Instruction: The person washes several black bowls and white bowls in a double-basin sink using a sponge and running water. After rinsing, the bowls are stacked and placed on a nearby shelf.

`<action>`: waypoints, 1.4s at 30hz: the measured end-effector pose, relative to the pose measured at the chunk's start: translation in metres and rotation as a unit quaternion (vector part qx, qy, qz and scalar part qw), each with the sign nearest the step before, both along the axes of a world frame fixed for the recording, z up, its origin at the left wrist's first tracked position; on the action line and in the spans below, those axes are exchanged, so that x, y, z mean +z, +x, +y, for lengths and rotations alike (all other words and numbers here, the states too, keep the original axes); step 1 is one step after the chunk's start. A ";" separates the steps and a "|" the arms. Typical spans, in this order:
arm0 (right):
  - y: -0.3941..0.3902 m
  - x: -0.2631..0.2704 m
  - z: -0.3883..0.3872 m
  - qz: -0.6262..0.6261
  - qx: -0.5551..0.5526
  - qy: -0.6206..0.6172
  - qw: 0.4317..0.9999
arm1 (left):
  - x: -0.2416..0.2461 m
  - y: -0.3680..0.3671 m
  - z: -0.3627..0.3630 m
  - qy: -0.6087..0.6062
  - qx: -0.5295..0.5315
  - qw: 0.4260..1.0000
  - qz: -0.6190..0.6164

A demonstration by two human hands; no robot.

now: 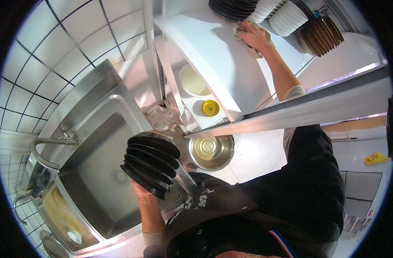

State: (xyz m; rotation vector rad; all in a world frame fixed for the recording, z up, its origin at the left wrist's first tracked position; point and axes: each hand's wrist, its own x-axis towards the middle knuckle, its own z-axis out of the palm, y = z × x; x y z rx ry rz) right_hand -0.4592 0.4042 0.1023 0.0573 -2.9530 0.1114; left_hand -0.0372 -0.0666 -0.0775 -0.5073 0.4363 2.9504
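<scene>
A stack of black bowls [151,161] rests on my left hand [141,191], tilted above the right side of the steel sink basin; most of the fingers are hidden beneath it. Up on the white shelf [212,48], my right hand [252,36] presses on a crumpled cloth [258,53], its fingers close to another stack of black dishes [233,9]. Beside that stack stand white bowls [288,18] and, farther right, a stack of brown ribbed dishes [322,36].
The steel sink [90,180] holds cloudy water under a curved faucet [45,141]. A shelf rail [290,106] crosses in front of my right arm. Below are a round white container [194,80], a yellow round object [211,108], a plastic bag [162,116] and a metal pot [227,158].
</scene>
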 end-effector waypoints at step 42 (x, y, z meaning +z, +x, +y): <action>0.193 0.064 -0.144 -0.068 0.242 -0.308 0.918 | 0.050 -0.051 0.003 0.030 0.038 0.996 0.073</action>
